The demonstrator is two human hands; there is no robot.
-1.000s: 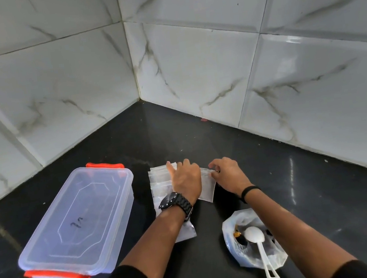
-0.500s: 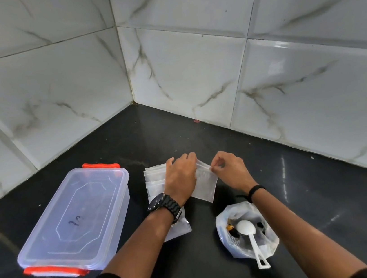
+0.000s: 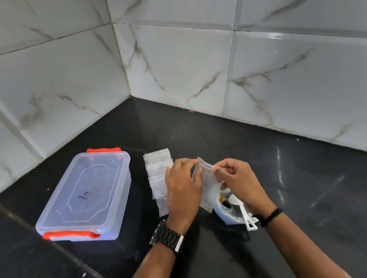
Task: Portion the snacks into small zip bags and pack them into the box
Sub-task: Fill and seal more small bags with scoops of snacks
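Observation:
A small clear zip bag (image 3: 208, 189) hangs in the air between my hands above the black counter. My left hand (image 3: 183, 188) pinches its top edge on the left, and my right hand (image 3: 236, 178) pinches the same edge on the right. A pile of several empty zip bags (image 3: 158, 173) lies on the counter just left of my left hand. Below my right hand sits the open snack bag (image 3: 230, 217) with a white plastic spoon (image 3: 245, 215) in it, partly hidden by my wrist. The clear box (image 3: 87, 197) with orange clips stands at the left, lid on.
The black counter (image 3: 303, 192) runs into a corner of white marble-look tiled walls (image 3: 166, 58). Bare counter lies to the right of the snack bag and in front of the box.
Both hands have lifted one zip bag off the pile and brought it up and to the right, over the snack bag. The view has also shifted a little.

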